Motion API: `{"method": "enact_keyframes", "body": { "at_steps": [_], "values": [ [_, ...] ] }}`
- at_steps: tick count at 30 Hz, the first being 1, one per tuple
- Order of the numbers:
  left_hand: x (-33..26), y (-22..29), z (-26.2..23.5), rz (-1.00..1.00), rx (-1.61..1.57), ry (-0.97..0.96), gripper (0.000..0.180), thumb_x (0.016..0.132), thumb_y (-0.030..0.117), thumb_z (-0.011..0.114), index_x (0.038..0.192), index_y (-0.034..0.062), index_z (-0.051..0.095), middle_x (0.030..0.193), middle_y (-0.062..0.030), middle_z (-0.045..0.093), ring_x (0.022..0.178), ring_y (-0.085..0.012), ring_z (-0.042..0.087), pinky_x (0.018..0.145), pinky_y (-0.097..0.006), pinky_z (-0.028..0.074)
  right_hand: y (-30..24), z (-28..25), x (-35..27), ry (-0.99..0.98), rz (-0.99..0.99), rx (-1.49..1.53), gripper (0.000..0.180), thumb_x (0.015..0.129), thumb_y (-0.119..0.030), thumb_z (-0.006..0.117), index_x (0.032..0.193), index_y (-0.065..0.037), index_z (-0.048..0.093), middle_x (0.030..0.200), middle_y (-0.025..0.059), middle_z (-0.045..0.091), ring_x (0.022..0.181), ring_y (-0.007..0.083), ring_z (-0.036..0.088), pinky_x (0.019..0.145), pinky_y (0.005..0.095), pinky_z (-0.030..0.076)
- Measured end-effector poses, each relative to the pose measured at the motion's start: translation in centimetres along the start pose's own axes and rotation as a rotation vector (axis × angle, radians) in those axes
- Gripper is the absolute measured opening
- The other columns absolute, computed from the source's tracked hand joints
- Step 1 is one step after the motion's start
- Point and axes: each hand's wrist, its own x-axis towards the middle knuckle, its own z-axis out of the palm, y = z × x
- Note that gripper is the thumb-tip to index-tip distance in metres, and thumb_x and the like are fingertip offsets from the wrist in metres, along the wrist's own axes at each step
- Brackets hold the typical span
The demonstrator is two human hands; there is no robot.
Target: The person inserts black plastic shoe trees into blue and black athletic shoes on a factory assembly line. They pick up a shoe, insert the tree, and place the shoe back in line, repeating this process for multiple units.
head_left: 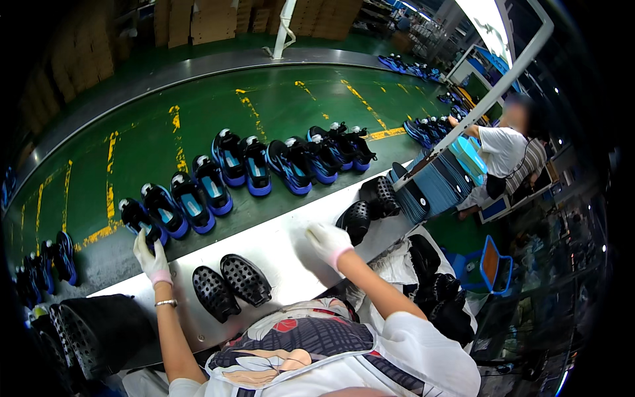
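Observation:
My left hand (152,258), in a white glove, is closed on the heel of the leftmost black-and-blue sneaker (140,215) in a row on the green conveyor belt. My right hand (328,243), gloved too, hovers over the white bench top (284,248) with nothing visible in it and its fingers loosely stretched out. Closest to it is a black perforated shoe form (356,221), with another perforated form (380,196) beside it. Between my arms, a pair of black perforated shoe forms (230,288) lies on the bench. The sneakers along the row have pale blue insole labels.
Black perforated forms (99,331) stand stacked at the lower left. Blue-grey insoles (423,188) are piled at right beneath a white slanted post (476,109). A co-worker (506,149) handles sneakers farther along. Black shoes (433,278) rest in a white-lined container by my right arm.

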Motion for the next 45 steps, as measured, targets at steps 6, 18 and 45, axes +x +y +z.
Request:
{"method": "enact_keyframes", "body": {
  "at_steps": [6, 18, 45],
  "values": [
    [1.9, 11.1, 0.3, 0.396, 0.377, -0.047, 0.046, 0.085, 0.014, 0.062, 0.130, 0.0077, 0.053, 0.124, -0.0195, 0.053, 0.112, -0.0366, 0.051, 0.098, -0.041, 0.041, 5.3, 3.6, -6.7, 0.147, 0.119, 0.199, 0.018, 0.089, -0.024, 0.053, 0.092, -0.010, 0.063, 0.088, 0.0150, 0.064, 0.082, 0.0338, 0.062, 0.073, 0.0438, 0.049],
    [5.0, 11.0, 4.3, 0.165, 0.340, -0.471, 0.054, 0.079, 0.018, 0.069, 0.127, 0.0101, 0.047, 0.078, -0.0121, 0.050, 0.068, -0.0274, 0.053, 0.065, -0.040, 0.046, 5.3, 3.7, -7.1, 0.203, 0.062, 0.169, 0.019, 0.087, -0.024, 0.054, 0.080, -0.008, 0.061, 0.073, 0.0143, 0.061, 0.071, 0.0339, 0.061, 0.065, 0.0461, 0.047],
    [5.5, 15.5, 4.9, 0.159, 0.838, -0.903, 0.062, 0.063, 0.054, 0.077, 0.109, 0.0155, 0.066, 0.105, -0.0212, 0.060, 0.097, -0.0348, 0.061, 0.086, -0.039, 0.050, 6.1, 3.8, -6.6, 0.261, 0.073, 0.142, 0.012, 0.084, -0.019, 0.059, 0.088, -0.011, 0.066, 0.074, 0.0111, 0.062, 0.073, 0.0305, 0.060, 0.068, 0.0432, 0.047]
  ]
}}
